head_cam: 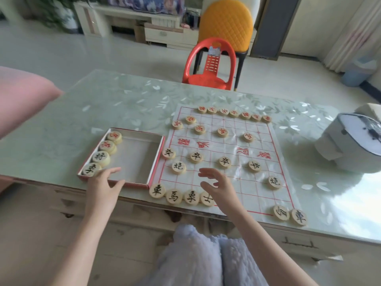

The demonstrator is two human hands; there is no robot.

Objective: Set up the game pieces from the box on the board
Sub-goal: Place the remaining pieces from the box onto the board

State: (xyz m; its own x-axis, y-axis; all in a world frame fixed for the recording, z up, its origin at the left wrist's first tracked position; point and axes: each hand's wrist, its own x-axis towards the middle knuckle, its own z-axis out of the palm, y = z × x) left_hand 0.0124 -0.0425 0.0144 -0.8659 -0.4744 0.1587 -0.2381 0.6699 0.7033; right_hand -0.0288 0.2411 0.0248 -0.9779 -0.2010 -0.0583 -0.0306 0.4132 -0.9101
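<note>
Placing the left hand (104, 182), fingers relaxed and empty, at the near edge of the red box (138, 155) at centre left, likely reaching for the wooden pieces (100, 156) lining its left wall. Hovering the right hand (216, 183), also released, over the unfilled near row of the xiangqi board (233, 141), lower centre.

Single head-worn, wide-angle view. It faces forward and steeply down across the near edge of the counter (123, 104), at close range. The left hand (103, 186) and right hand (218, 186) enter from 6 o'clock. The board (233, 145) lies right of centre, with the box (158, 157) at its 9 o'clock. A red chair (208, 65) stands at 12 o'clock, beyond the far edge.
</note>
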